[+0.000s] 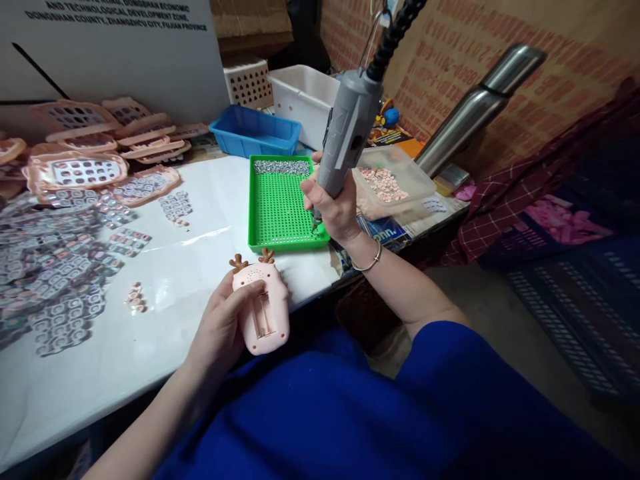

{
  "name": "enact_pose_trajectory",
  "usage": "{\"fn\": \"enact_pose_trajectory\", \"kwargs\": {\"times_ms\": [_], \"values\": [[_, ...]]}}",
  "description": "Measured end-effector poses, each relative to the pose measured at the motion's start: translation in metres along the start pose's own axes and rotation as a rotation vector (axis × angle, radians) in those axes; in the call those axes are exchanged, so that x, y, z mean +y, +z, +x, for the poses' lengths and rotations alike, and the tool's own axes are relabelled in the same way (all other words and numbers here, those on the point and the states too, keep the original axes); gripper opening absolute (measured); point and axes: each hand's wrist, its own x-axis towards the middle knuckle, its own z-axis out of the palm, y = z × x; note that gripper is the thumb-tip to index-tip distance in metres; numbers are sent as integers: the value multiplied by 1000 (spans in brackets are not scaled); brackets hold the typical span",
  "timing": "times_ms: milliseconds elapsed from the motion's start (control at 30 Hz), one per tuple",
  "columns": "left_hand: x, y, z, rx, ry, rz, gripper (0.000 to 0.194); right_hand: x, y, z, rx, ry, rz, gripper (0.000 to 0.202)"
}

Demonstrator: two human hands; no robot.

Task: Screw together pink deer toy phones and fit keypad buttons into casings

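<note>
My left hand [227,313] grips a pale pink plastic toy [273,287] with brown antlers, its back turned up. An open battery compartment and several screw holes show on that back, and my thumb lies across it just above the compartment. My right hand [337,207] is wrapped round a grey electric screwdriver [345,133], its black coiled cord running up. The screwdriver's tip points down over the near right corner of a green perforated tray [252,207]. Small silver screws [283,167] fill the tray's far end, and a few lie along its near edge.
Pink toy shells [75,170] and piled button sheets [65,267] cover the table's left side. Behind the tray stand a blue bin [255,130] and a white bin [305,87]. A clear box of small pink parts [383,183] and a steel flask [470,113] are right.
</note>
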Motion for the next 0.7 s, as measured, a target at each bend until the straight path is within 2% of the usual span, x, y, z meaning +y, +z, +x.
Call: {"fn": "enact_pose_trajectory", "kwargs": {"times_ms": [100,233,333,433,600,700], "values": [[0,1,0,-5,10,-10,49,-7,4,4,13,-53,39,49],[-2,3,-1,12,50,-32,47,-34,17,4,17,-120,121,52],[-4,3,0,9,65,-39,46,-57,31,-8,-29,-84,211,51],[-5,2,1,-2,79,-32,45,-71,45,-26,-124,-21,293,48],[-6,0,1,-21,111,-16,42,-67,58,-39,-167,63,285,54],[-7,-1,2,-27,115,-25,42,-62,60,-38,-223,41,394,46]]}}
